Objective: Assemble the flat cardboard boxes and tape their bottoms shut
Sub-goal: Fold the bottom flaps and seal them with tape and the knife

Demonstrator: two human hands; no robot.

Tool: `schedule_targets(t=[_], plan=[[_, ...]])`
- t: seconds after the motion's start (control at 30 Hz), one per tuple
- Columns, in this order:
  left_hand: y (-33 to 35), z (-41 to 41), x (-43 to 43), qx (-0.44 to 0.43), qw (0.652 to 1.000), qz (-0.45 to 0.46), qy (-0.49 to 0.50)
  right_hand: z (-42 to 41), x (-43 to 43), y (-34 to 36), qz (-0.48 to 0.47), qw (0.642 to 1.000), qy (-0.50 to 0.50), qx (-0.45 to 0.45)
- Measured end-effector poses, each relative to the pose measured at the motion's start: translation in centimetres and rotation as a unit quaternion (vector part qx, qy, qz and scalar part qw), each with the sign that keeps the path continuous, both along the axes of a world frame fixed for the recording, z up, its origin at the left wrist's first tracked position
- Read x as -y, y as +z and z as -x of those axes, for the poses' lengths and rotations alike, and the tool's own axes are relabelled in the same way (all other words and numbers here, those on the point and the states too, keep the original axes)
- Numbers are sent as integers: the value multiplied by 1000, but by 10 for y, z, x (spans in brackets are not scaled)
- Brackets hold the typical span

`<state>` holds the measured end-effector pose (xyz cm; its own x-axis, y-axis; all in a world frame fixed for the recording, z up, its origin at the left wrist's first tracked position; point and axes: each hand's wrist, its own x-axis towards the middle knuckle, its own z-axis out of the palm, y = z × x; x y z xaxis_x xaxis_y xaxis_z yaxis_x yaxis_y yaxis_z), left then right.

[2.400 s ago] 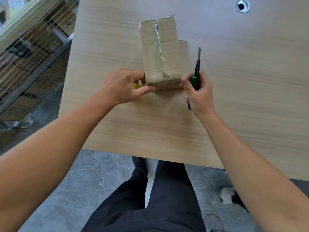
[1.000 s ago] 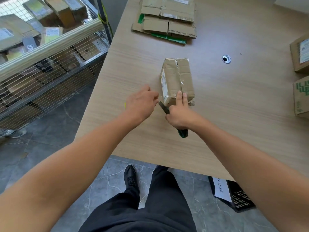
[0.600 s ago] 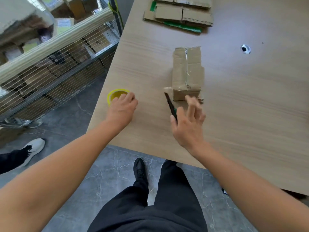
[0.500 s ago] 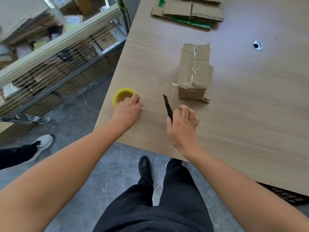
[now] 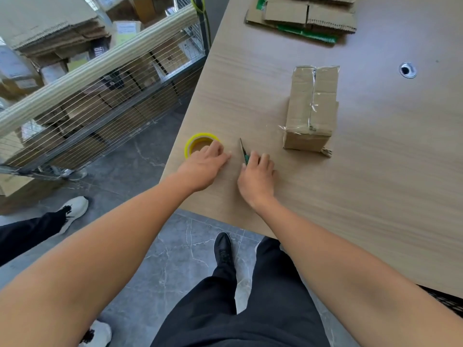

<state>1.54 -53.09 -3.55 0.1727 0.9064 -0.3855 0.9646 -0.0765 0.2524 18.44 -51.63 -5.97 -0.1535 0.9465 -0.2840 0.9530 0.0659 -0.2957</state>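
Observation:
A small assembled cardboard box (image 5: 310, 106) stands on the wooden table (image 5: 375, 171), its flaps closed with clear tape along the seam and a loose tape end at its near left corner. A yellow tape roll (image 5: 198, 144) lies flat near the table's left edge. My left hand (image 5: 204, 165) rests on the table with its fingers on the roll's near rim. My right hand (image 5: 255, 175) lies palm down beside it, over the green handle of a utility knife (image 5: 243, 152) whose blade points away from me. Neither hand touches the box.
A stack of flat cardboard boxes (image 5: 305, 16) lies at the table's far edge. A cable hole (image 5: 407, 70) sits at the right. A wire cage cart (image 5: 95, 78) full of cardboard stands left of the table. Another person's legs and white shoes (image 5: 72, 211) are at the left.
Both hands have come off the taped box and drawn back to the near left of the table. The left went to the tape roll; the right lowered the knife onto the table.

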Motion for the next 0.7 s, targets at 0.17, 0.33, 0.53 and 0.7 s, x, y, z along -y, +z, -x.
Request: schedule_targets(t=[0.17,0.33,0.53,0.7], plan=[[6,-3,-6,-9,1000,14,-9,-1,5,1,-2,999,-21,-36],[9,13,3,47,999,-6,16,-2,8,-4,-9,997,-61,-35],[29,1,0,132,980,-74,131,-10,7,18,-15,988,-68,-140],[57,-71,-31,256,920,-215,203,-72,-14,73,-294,892,-91,-332]])
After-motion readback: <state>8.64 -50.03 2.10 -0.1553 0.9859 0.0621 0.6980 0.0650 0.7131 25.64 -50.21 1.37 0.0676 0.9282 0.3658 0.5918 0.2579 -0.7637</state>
